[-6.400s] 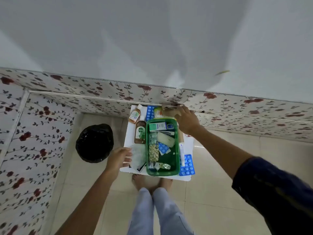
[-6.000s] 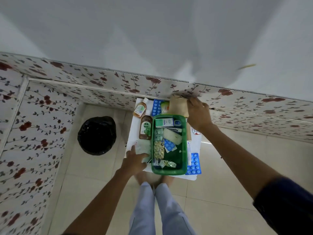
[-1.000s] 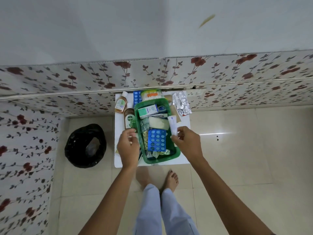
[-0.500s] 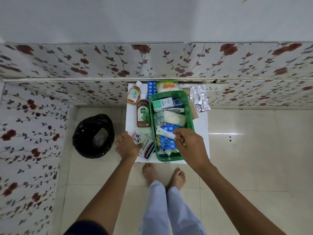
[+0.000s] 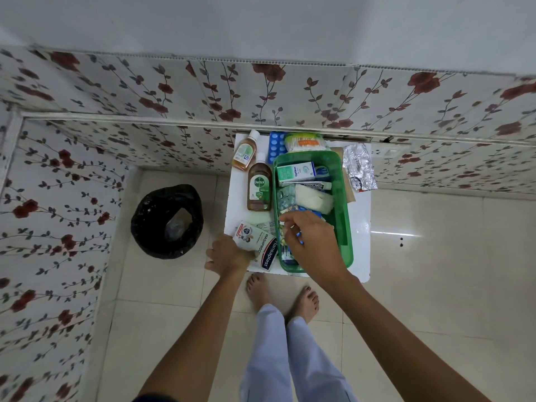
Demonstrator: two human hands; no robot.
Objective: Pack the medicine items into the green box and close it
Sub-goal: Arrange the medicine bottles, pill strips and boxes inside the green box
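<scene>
A small white table (image 5: 361,227) stands against the flowered wall, the open green box (image 5: 345,204) on it, already holding cartons and strips. The right hand (image 5: 311,242), which half a second ago gripped a white tube, now reaches deeper into the box, fingers curled, their hold hidden. The left hand (image 5: 229,253) still grips the Hansaplast pack (image 5: 258,242) beside the box. Two brown bottles remain outside.
</scene>
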